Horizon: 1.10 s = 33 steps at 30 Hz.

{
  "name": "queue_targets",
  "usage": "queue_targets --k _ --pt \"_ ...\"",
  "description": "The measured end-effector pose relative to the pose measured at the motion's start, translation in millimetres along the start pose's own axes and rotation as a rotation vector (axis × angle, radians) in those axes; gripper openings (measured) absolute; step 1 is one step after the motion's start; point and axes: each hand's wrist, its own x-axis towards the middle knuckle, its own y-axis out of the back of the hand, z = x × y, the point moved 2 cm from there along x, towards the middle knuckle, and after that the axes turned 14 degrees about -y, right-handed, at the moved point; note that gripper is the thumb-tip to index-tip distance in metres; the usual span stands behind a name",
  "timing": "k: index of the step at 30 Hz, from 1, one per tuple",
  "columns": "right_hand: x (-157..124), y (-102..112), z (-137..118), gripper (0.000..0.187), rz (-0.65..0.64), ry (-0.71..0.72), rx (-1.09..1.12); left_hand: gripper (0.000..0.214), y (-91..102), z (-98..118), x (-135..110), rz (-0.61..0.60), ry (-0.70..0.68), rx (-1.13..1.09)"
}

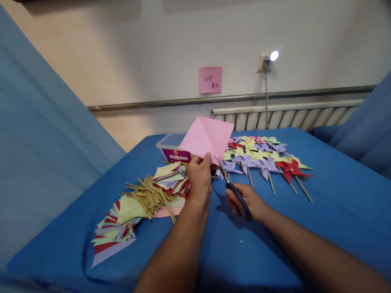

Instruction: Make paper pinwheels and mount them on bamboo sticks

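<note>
My left hand (200, 177) pinches the lower edge of a square of pink paper (209, 136), which shows a diagonal crease and is held up above the table. In my right hand (244, 200) is a pair of scissors (240, 199) with dark blue handles, fingers wrapped through the loops. The scissor blades point up and to the left, with their tips at the lower right part of the paper, close to my left thumb. Whether the blades have paper between them I cannot tell.
Finished paper pinwheels (267, 162) on sticks lie at the back right. To the left are loose wooden sticks (151, 197), fanned coloured paper (114, 232) and another paper stack (172, 177). A clear plastic box (171, 142) stands behind the pink paper, on the blue-covered table (336, 228).
</note>
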Motion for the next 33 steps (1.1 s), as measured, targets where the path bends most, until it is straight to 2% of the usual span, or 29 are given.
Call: queue_targets --k 13,26,33 --pt "7 1 10 0.044 0.018 0.032 0.019 0.033 -0.1 1 0 -0.017 -0.016 0.011" --pt "1 1 1 0.046 0.019 0.034 -0.002 0.031 -1.6 2 -3 -0.014 -0.006 0.002" --pt "5 0 7 0.044 0.018 0.048 0.030 0.030 -2.5 2 -3 -0.019 0.005 -0.003"
